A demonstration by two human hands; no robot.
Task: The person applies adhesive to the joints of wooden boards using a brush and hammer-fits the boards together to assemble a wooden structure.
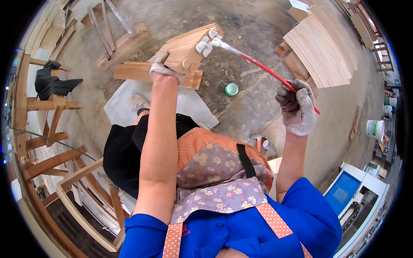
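Note:
My right hand [297, 105], in a dirty work glove, is closed around the red handle of a long thin paintbrush [275, 74]. The brush's white-coated head reaches to the far end of a stack of light wooden pieces [187, 45], where several rounded ends are white. Other rounded ends nearer me are bare wood. My left hand [165, 71], also gloved, grips the near left side of that stack. Beneath it lie more wooden boards [133, 71]. A small green-rimmed tub [231, 89] stands on the floor to the right of the stack.
A pale sheet [124, 103] lies on the floor under my foot. Stacked curved panels [320, 49] are at the far right. Wooden frames [64, 107], one with dark cloth [53, 81], stand at left. A white bucket [375, 129] and a blue-topped machine [344, 193] are at right.

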